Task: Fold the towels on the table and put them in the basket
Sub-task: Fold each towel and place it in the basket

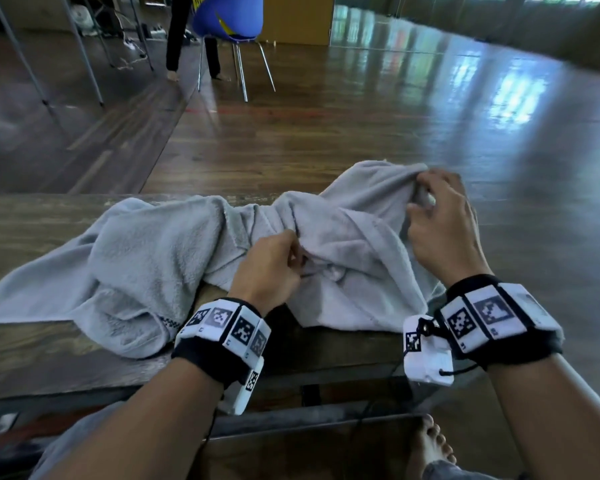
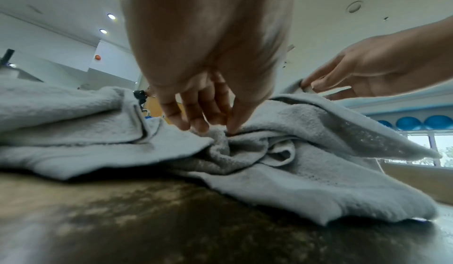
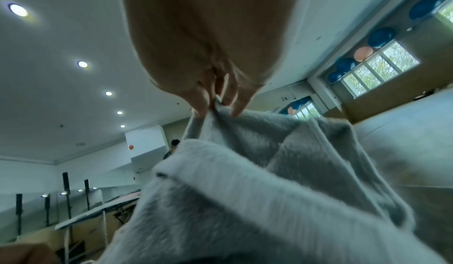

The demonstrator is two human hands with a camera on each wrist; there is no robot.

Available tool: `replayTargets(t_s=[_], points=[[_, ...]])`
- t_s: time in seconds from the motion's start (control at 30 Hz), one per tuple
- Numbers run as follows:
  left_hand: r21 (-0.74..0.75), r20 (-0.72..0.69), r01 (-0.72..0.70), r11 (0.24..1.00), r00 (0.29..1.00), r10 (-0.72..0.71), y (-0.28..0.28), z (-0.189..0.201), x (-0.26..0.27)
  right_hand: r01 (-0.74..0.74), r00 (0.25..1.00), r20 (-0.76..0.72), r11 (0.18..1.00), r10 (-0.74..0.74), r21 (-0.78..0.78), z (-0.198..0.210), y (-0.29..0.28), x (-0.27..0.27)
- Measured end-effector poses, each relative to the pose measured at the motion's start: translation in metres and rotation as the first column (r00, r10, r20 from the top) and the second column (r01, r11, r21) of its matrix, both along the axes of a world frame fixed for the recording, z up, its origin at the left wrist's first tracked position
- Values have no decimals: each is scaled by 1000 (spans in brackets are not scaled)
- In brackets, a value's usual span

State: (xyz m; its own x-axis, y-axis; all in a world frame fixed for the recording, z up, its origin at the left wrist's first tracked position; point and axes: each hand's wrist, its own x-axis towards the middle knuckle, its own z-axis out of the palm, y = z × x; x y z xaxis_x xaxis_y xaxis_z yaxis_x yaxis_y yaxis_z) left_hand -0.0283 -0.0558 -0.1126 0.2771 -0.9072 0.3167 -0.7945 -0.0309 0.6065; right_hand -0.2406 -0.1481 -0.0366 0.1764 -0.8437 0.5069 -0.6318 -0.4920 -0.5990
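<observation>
A crumpled pale grey towel (image 1: 146, 258) lies across the wooden table (image 1: 32, 368). Its left part spreads flat, and its right part is bunched and lifted. My left hand (image 1: 274, 265) pinches a fold near the towel's (image 2: 282, 163) middle, thumb and fingers (image 2: 196, 120) curled down into the cloth. My right hand (image 1: 440, 220) holds the towel's far right corner raised off the table. In the right wrist view the fingertips (image 3: 203, 105) pinch that corner and the towel (image 3: 245, 200) hangs below them. No basket is in view.
The table's far edge (image 1: 84, 197) runs just behind the towel, with shiny wooden floor (image 1: 361, 126) beyond. A blue chair (image 1: 229, 26) and a standing person's legs (image 1: 174, 36) are far back. My bare foot (image 1: 430, 445) shows under the table's near edge.
</observation>
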Motion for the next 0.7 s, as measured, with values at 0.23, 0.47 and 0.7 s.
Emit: replayTargets(t_s=[0.23,0.47,0.7], points=[[-317,38,117,941,993,-110,2,26,-7,-354,863,335,926,379,-136,25,20,13],[252,294,106,962,939,-181,10,18,-5,-311,821,471,945,322,-103,40,16,13],[88,220,56,995,973,-74,3,26,-7,-346,773,559,938,301,-27,39,7,13]])
